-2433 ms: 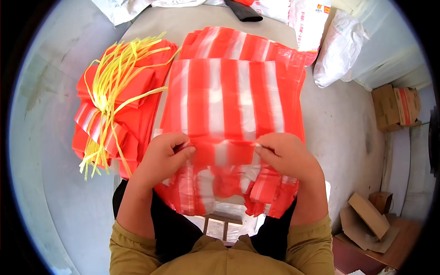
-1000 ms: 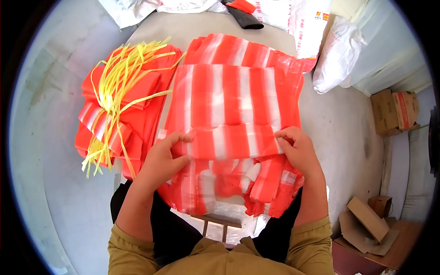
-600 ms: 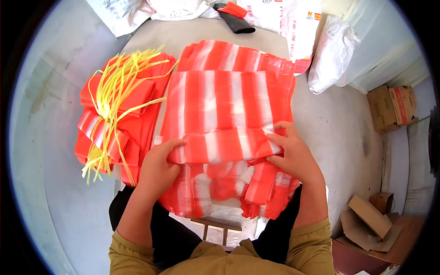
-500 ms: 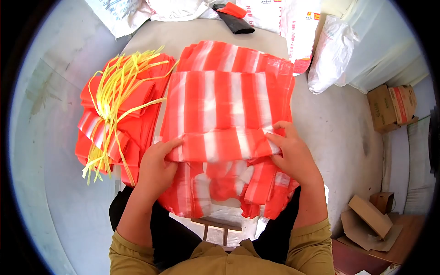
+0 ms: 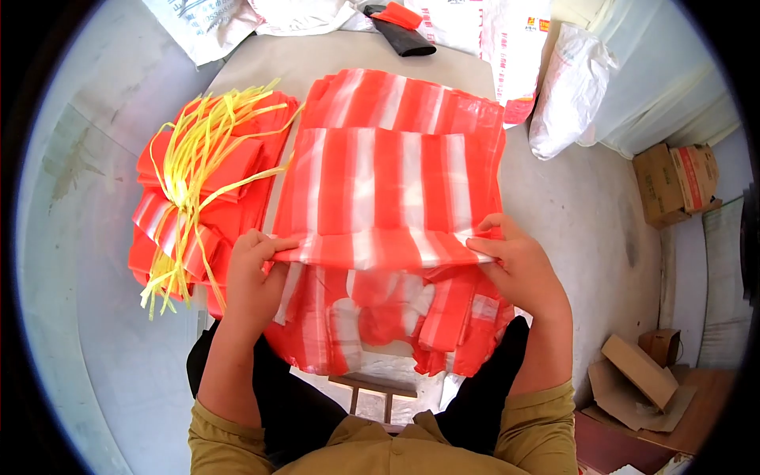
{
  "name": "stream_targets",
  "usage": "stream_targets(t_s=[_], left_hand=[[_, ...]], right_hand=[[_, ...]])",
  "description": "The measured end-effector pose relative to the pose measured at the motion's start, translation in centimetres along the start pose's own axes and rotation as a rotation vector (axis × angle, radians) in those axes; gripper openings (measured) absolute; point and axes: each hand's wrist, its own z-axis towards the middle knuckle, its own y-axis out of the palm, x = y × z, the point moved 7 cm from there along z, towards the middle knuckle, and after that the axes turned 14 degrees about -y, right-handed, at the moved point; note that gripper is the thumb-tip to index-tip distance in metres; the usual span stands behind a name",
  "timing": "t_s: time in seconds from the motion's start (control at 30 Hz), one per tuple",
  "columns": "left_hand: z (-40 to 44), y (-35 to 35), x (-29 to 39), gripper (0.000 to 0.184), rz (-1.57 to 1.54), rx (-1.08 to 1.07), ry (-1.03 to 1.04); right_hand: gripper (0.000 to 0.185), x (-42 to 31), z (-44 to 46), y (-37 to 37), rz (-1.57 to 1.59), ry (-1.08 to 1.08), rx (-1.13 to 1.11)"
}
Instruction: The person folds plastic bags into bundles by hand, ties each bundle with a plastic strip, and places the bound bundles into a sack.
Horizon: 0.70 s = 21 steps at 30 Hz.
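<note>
Striped plastic [image 5: 388, 182]: stripes near-to-far | folded edge [image 5: 388, 248]: long axis crosswise | left hand [image 5: 257, 275], right hand [image 5: 518, 265]: fingers pinching ends

A thin, red-and-white striped plastic bag [image 5: 388, 184] lies over a pile of similar bags [image 5: 376, 96], stripes running lengthwise, its near end creased into a crosswise band.

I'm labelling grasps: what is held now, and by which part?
A red-and-white striped plastic sheet, by its folded near edge: left hand at one end, right hand at the other.
</note>
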Motion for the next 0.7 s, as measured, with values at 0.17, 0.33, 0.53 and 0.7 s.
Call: stream_targets(t_s=[0.17, 0.33, 0.53, 0.7], left_hand=[[0.6, 0.6, -2.2, 0.027, -0.4, -0.088, -0.093], [0.9, 3.0, -4.0, 0.021, -0.742, -0.182, -0.409], [2.0, 4.5, -3.4, 0.038, -0.694, -0.093, -0.435], [2.2, 4.5, -1.9, 0.058, -0.406, -0.001, -0.274]], right_hand=[[0.016, 1.0, -0.5, -1.8, 0.236, -0.11, 0.145], [0.008, 4.6, -1.3, 1.1, 0.655, 0.411, 0.231], [0.015, 6.4, -1.1, 2.8, 0.624, 0.489, 0.337], [0.026, 7.7, -1.1, 3.5, 0.502, 0.466, 0.396]])
